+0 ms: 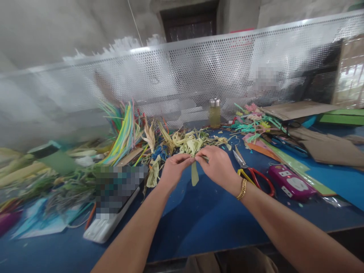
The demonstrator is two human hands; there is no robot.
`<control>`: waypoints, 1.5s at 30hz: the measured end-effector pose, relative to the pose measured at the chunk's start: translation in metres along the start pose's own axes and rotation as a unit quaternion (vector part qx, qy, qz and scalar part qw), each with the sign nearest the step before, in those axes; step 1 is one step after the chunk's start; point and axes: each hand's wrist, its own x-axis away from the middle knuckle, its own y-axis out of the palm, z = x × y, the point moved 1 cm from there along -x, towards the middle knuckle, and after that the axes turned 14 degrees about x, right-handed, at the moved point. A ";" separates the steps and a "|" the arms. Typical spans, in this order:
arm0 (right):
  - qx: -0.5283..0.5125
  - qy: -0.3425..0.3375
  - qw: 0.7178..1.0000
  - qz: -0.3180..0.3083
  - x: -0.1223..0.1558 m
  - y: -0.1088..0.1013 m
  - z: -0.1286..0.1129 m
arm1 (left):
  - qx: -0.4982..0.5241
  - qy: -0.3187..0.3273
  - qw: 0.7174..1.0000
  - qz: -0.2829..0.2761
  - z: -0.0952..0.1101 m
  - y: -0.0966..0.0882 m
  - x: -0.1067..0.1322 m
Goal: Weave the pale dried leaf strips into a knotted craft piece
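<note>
Close together over the blue table, my left hand (178, 168) and my right hand (215, 165) pinch a pale green corn husk strip (195, 175) between thumbs and fingertips. One flat end of the strip hangs down between the hands. Just beyond the fingertips, a pile of pale dried husks (187, 142) partly merges with the held piece, so I cannot tell where it ends. Left of my left hand lies a crumpled husk piece (154, 172). Scissors (257, 178) with red and yellow handles rest near my right wrist, which wears a gold bracelet.
Colourful craft stems (125, 132) stand at the left, behind a phone (122, 193) on a white stand. A lidded jar (215, 113) is at the back before a perforated metal screen (193, 72). On the right are a purple device (291, 182), paper sheets and cardboard (332, 146).
</note>
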 end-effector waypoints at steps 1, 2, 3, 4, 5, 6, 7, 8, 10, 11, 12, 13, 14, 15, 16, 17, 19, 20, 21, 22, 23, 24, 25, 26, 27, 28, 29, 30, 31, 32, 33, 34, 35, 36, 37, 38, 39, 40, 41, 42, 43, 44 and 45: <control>-0.001 0.007 1.000 0.003 0.000 0.000 0.000 | 0.001 0.002 1.000 0.001 0.000 0.000 0.000; -0.002 0.012 1.000 0.006 0.000 0.000 0.000 | 0.002 0.003 1.000 0.003 0.000 0.000 0.000; -0.004 0.017 1.000 0.007 0.000 0.000 0.001 | 0.003 0.002 1.000 0.004 0.000 0.000 0.000; -0.007 0.020 1.000 0.008 0.000 0.000 0.001 | 0.004 0.000 1.000 0.004 0.000 0.000 0.000; -0.008 0.020 1.000 0.007 0.000 0.000 0.001 | 0.005 -0.003 1.000 0.004 0.001 0.000 0.000; -0.009 0.018 1.000 0.007 0.000 0.001 0.002 | 0.006 -0.008 1.000 0.003 0.001 0.000 0.000; -0.009 0.015 1.000 0.007 0.000 0.001 0.002 | 0.010 -0.013 1.000 0.002 0.000 0.000 0.000; -0.008 0.011 1.000 0.006 0.000 0.002 0.003 | 0.015 -0.019 1.000 0.000 0.000 -0.001 0.000; -0.004 0.002 1.000 0.006 0.000 0.003 0.004 | 0.032 -0.031 0.999 -0.002 -0.001 -0.002 -0.001; -0.001 -0.002 1.000 0.008 -0.001 0.002 0.004 | 0.041 -0.041 0.998 0.000 -0.002 -0.003 -0.001; 0.004 -0.007 1.000 0.014 -0.001 0.002 0.004 | 0.052 -0.055 0.997 0.006 -0.003 -0.003 -0.001; 0.010 -0.012 1.000 0.024 -0.001 0.001 0.004 | 0.063 -0.070 0.995 0.015 -0.003 -0.004 -0.001; 0.017 -0.017 0.999 0.035 -0.001 0.000 0.004 | 0.076 -0.085 0.993 0.027 -0.003 -0.004 -0.002; 0.024 -0.024 0.998 0.046 -0.002 -0.002 0.003 | 0.091 -0.099 0.990 0.042 -0.003 -0.004 -0.002; 0.031 -0.033 0.998 0.054 -0.002 -0.003 0.002 | 0.106 -0.111 0.986 0.058 -0.003 -0.004 -0.002; 0.038 -0.042 0.997 0.058 -0.001 -0.004 0.001 | 0.123 -0.119 0.982 0.075 -0.003 -0.004 -0.003; 0.053 -0.056 0.995 0.058 -0.001 -0.005 -0.002 | 0.147 -0.123 0.975 0.109 -0.002 -0.003 -0.003; 0.062 -0.059 0.995 0.055 0.000 -0.005 -0.003 | 0.155 -0.122 0.973 0.124 -0.002 -0.003 -0.004; 0.074 -0.058 0.994 0.053 0.001 -0.004 -0.004 | 0.161 -0.117 0.971 0.136 -0.002 -0.002 -0.004; 0.086 -0.054 0.993 0.051 0.002 -0.003 -0.004 | 0.164 -0.112 0.969 0.146 -0.002 -0.001 -0.004; 0.098 -0.050 0.993 0.048 0.003 -0.001 -0.005 | 0.166 -0.105 0.969 0.152 -0.002 0.000 -0.004; 0.110 -0.047 0.992 0.044 0.004 0.001 -0.006 | 0.170 -0.100 0.968 0.153 -0.003 0.001 -0.003; 0.121 -0.046 0.991 0.038 0.004 0.003 -0.008 | 0.175 -0.095 0.968 0.153 -0.003 0.002 -0.003; 0.131 -0.045 0.990 0.032 0.005 0.004 -0.009 | 0.179 -0.090 0.968 0.153 -0.004 0.003 -0.002; 0.141 -0.042 0.989 0.026 0.006 0.005 -0.011 | 0.182 -0.085 0.968 0.154 -0.004 0.005 -0.001; 0.151 -0.039 0.988 0.020 0.006 0.007 -0.013 | 0.183 -0.081 0.967 0.155 -0.004 0.006 0.000; 0.161 -0.035 0.986 0.015 0.006 0.008 -0.015 | 0.182 -0.077 0.968 0.156 -0.004 0.007 0.001; 0.172 -0.030 0.985 0.012 0.006 0.009 -0.017 | 0.179 -0.074 0.968 0.157 -0.005 0.009 0.002; 0.181 -0.025 0.983 0.009 0.007 0.010 -0.018 | 0.176 -0.071 0.969 0.156 -0.005 0.010 0.003; 0.188 -0.021 0.982 0.007 0.007 0.011 -0.019 | 0.172 -0.069 0.971 0.152 -0.005 0.011 0.003; 0.191 -0.016 0.981 0.006 0.007 0.012 -0.020 | 0.167 -0.067 0.973 0.147 -0.006 0.012 0.004; 0.190 -0.012 0.982 0.004 0.007 0.014 -0.020 | 0.161 -0.065 0.974 0.143 -0.006 0.012 0.005; 0.187 -0.006 0.982 0.003 0.008 0.016 -0.019 | 0.155 -0.063 0.976 0.140 -0.006 0.013 0.005; 0.181 -0.001 0.983 0.002 0.009 0.017 -0.019 | 0.148 -0.060 0.978 0.137 -0.007 0.013 0.005; 0.174 0.003 0.985 0.001 0.009 0.018 -0.019 | 0.142 -0.056 0.979 0.135 -0.007 0.012 0.005; 0.164 0.006 0.986 0.002 0.010 0.019 -0.018 | 0.138 -0.051 0.980 0.133 -0.007 0.012 0.005; 0.155 0.008 0.988 0.003 0.011 0.020 -0.018 | 0.137 -0.045 0.981 0.132 -0.008 0.011 0.005; 0.145 0.009 0.989 0.002 0.011 0.019 -0.019 | 0.137 -0.038 0.981 0.132 -0.008 0.011 0.005; 0.139 0.010 0.990 0.000 0.011 0.019 -0.019 | 0.139 -0.032 0.981 0.132 -0.008 0.010 0.004; 0.138 0.009 0.990 -0.003 0.011 0.018 -0.020 | 0.141 -0.028 0.981 0.131 -0.008 0.010 0.004; 0.143 0.005 0.990 -0.006 0.011 0.016 -0.020 | 0.142 -0.025 0.981 0.131 -0.009 0.009 0.004; 0.155 0.000 0.988 -0.009 0.011 0.015 -0.021 | 0.143 -0.023 0.981 0.131 -0.009 0.009 0.004; 0.169 -0.007 0.986 -0.010 0.011 0.014 -0.022 | 0.144 -0.023 0.980 0.133 -0.009 0.009 0.004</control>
